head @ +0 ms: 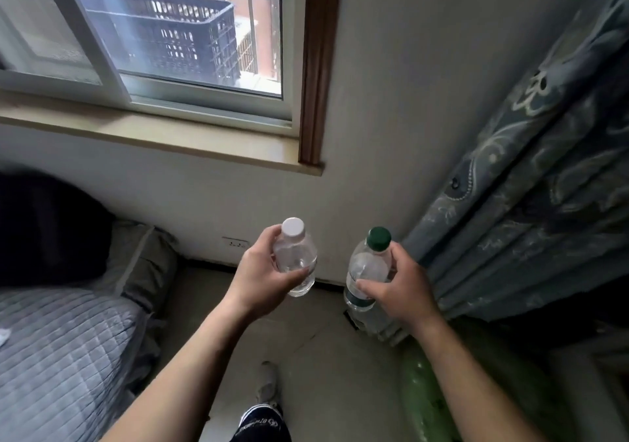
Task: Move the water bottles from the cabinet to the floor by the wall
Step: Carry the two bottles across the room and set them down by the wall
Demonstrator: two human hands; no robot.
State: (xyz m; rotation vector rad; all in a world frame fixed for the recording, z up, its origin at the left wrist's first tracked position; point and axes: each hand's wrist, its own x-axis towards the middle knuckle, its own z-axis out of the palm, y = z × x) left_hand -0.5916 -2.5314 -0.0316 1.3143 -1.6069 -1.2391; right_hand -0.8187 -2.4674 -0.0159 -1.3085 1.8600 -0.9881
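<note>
My left hand grips a small clear water bottle with a white cap, held upright in the air. My right hand grips a taller clear water bottle with a green cap and green label, also upright. Both bottles hang above the bare floor, close to the white wall under the window. The lower part of the green-capped bottle is partly hidden by my right hand. No cabinet is in view.
A bed with a grey quilt and a pillow fills the left. A patterned blue curtain hangs on the right. A wall socket sits low on the wall. My foot stands on the floor.
</note>
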